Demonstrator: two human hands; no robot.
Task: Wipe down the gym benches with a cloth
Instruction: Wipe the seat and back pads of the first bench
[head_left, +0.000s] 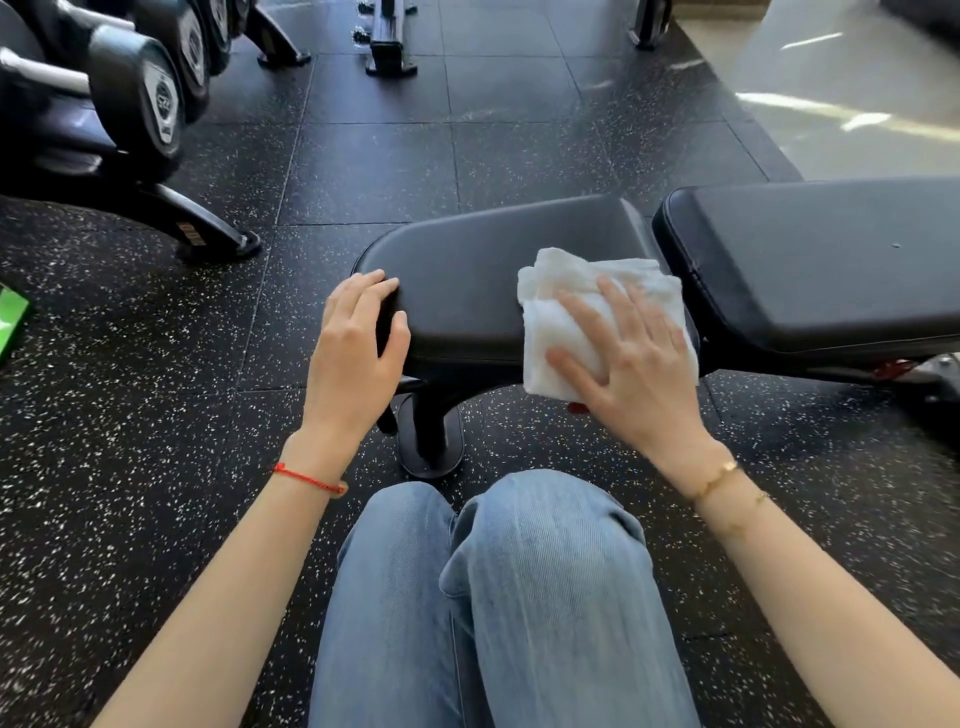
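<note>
A black padded gym bench lies across the middle of the view, with a short seat pad (478, 270) on the left and a longer back pad (810, 260) on the right. A folded white cloth (566, 317) lies on the near right corner of the seat pad and hangs over its front edge. My right hand (628, 364) presses flat on the cloth with fingers spread. My left hand (353, 348) curls around the seat pad's near left corner and holds it.
A dumbbell rack (130, 104) with several black dumbbells stands at the far left, its foot reaching toward the bench. The bench's post (431, 431) stands just ahead of my jeans-clad knees (493, 571). A green object (10, 322) lies at the left edge. Another black frame (387, 47) stands at the back on speckled rubber floor.
</note>
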